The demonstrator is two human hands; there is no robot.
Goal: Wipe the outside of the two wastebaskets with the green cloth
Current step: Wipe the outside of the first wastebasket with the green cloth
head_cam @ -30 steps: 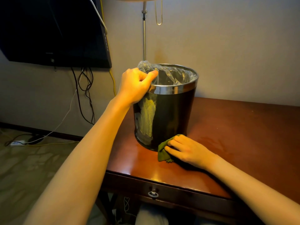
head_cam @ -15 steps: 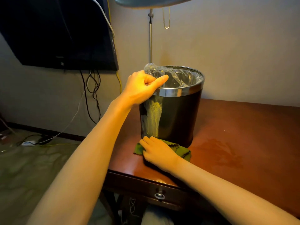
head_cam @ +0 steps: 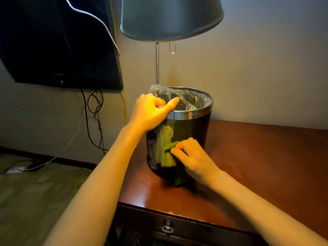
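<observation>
One dark wastebasket (head_cam: pixel 190 132) with a chrome rim and a clear plastic liner stands on the brown wooden table (head_cam: pixel 266 157). My left hand (head_cam: pixel 150 110) grips its near-left rim, fingers curled over the liner's edge. My right hand (head_cam: pixel 193 159) presses the green cloth (head_cam: pixel 167 158) against the lower front of the basket's side. Part of the cloth hangs down under my palm. No second wastebasket is in view.
A lamp with a grey shade (head_cam: pixel 171 18) and a thin metal pole stands right behind the basket. A dark wall-mounted screen (head_cam: pixel 58 43) with dangling cables hangs at the left. The table has a drawer pull (head_cam: pixel 167 228) at its front edge. Carpet and cables lie at the lower left.
My right hand has lifted the green cloth from the tabletop at the basket's foot up onto its lower side. My left hand has stayed on the rim.
</observation>
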